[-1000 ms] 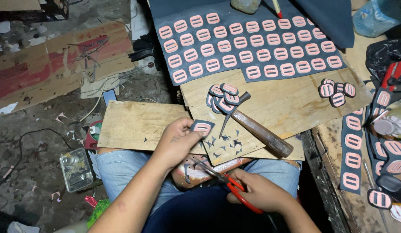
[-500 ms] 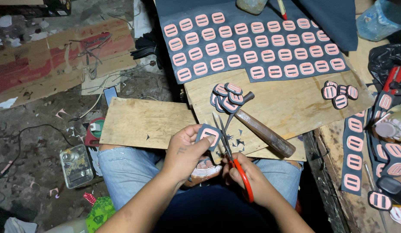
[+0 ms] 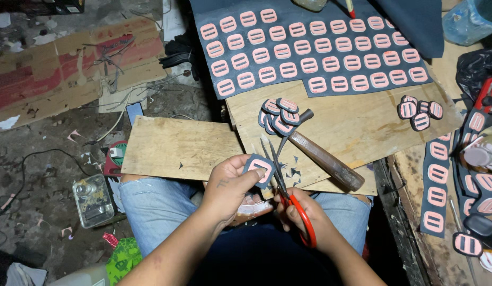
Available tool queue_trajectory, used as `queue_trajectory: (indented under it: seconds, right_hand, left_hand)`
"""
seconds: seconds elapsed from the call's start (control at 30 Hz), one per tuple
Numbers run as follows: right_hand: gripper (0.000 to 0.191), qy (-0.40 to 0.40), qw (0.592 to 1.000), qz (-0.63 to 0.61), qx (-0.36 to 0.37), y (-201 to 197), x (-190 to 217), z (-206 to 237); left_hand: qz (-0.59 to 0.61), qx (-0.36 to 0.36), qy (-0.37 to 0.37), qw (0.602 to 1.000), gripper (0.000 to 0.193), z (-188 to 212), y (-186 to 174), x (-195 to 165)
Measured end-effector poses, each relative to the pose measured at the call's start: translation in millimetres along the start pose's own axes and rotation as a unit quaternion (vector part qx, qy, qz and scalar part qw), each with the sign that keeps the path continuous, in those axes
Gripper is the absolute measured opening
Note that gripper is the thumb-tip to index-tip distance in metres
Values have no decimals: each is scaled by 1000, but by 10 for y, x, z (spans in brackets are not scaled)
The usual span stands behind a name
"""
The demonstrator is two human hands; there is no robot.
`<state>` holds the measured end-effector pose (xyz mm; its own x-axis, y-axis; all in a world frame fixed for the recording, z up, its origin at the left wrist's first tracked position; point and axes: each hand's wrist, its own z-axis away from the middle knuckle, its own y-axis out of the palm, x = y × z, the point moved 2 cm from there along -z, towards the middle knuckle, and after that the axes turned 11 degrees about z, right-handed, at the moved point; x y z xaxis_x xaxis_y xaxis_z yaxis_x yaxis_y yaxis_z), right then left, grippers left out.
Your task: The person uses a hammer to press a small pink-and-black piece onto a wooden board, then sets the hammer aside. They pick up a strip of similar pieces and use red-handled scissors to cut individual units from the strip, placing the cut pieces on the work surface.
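My left hand [image 3: 228, 186] pinches a small dark patch with a pink buckle-shaped piece [image 3: 260, 169] on it, held over my lap. My right hand [image 3: 301, 216] grips red-handled scissors [image 3: 288, 194]; the blades point up and stand slightly apart right beside the patch's right edge. Just beyond, a pile of trimmed patches [image 3: 278, 114] lies on the wooden board [image 3: 357, 127] against the head of a wooden-handled hammer [image 3: 323, 156].
A dark sheet [image 3: 315, 61] covered with several rows of pink pieces lies at the top. More cut patches [image 3: 418, 112] and dark strips [image 3: 435, 185] sit at the right. A second board [image 3: 177, 148] rests on my knees. Small offcuts [image 3: 291, 173] dot the board; cardboard and clutter cover the floor at left.
My right hand raised the scissors from my lap until the blades came up beside the patch. My left hand drew the patch slightly lower and nearer to me.
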<state>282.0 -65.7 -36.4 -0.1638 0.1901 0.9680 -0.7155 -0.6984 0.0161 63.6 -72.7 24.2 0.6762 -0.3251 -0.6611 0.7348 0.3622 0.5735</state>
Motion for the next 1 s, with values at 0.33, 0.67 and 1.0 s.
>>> queue_trajectory:
  seconds: [0.33,0.67,1.0]
  right_hand:
    - [37,135,989,-11,-56,-153,-166,117]
    - [33,62,997,44,-12,-108,-134,73]
    - [33,75,997,4,-15,-58,-36,83]
  left_hand:
    - [-19,38,70,997,27,-111,-107,-11]
    - [-29,32,-17,999,20,-65,-77,56]
    - [51,66,-63,995,22,-34,-27,52]
